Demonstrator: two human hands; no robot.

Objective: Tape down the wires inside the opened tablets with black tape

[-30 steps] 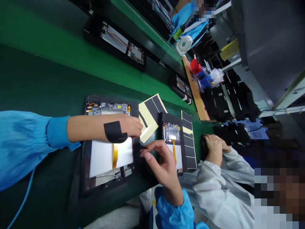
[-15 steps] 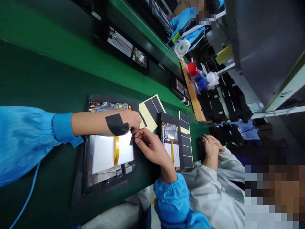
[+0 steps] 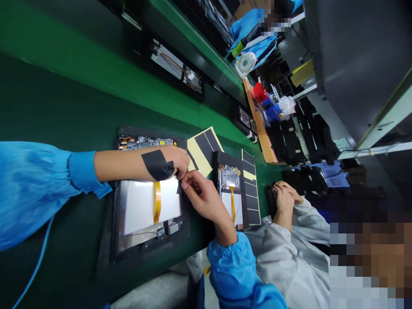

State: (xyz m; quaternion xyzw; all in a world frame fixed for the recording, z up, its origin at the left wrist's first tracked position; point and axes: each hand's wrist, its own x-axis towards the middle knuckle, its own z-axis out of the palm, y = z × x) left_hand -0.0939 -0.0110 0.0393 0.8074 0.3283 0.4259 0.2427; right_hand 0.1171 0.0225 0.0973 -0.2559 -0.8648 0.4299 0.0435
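An opened tablet (image 3: pixel 141 240) lies on a black pad before me, its circuit board, white panel and amber ribbon cable exposed. My left hand (image 3: pixel 175 159) reaches across the board end with fingers curled into a pinch at the tablet's right edge; what they hold is hidden. Black tape pieces (image 3: pixel 157 165) are stuck on the back of that hand and wrist. Fingertips of my right hand (image 3: pixel 206 197) meet the left ones and pinch a small black tape strip (image 3: pixel 179 187) by the edge of the white panel.
Yellow backing sheets (image 3: pixel 201 148) with black strips lie beyond my hands. A smaller opened device (image 3: pixel 231 184) and another strip sheet (image 3: pixel 252 189) stand to the right. A co-worker's hands (image 3: pixel 285 197) rest farther right. More opened devices (image 3: pixel 177 66) sit on the green line behind.
Both hands have shifted very slightly up and left, still pinched together at the tablet's right edge. The opened device on the line behind has slid a little to the right.
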